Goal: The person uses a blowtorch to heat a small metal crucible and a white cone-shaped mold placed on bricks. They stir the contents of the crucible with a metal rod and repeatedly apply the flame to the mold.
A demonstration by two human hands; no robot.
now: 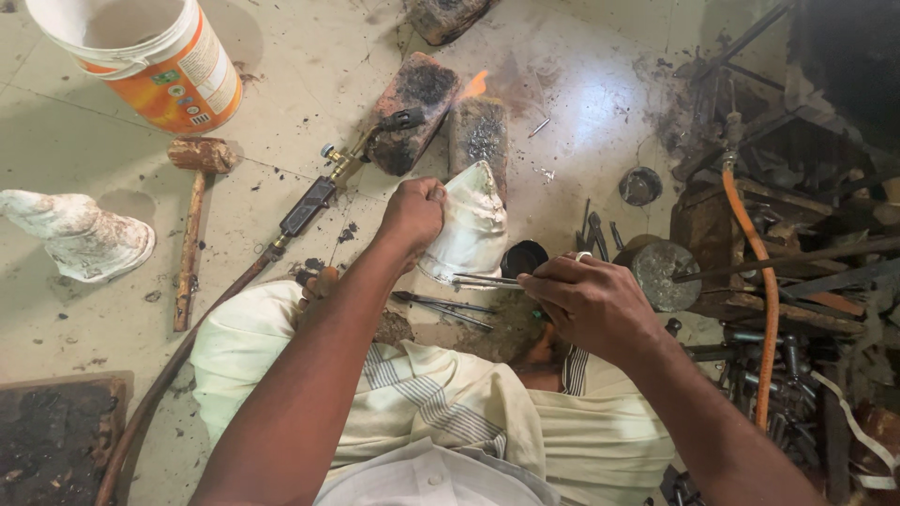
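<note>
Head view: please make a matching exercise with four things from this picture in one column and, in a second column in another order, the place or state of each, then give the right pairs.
Things
1. white cloth bundle
2. wooden mallet
3. gas torch
4. plastic bucket

Places or states
A. stands at the top left corner of the floor
B. gripped by the left hand
C. lies on the floor below the bucket, untouched
D. rests on a brick, a flame at its tip

The right hand holds thin metal tongs.

Pairs: 1-B, 2-C, 3-D, 4-A
</note>
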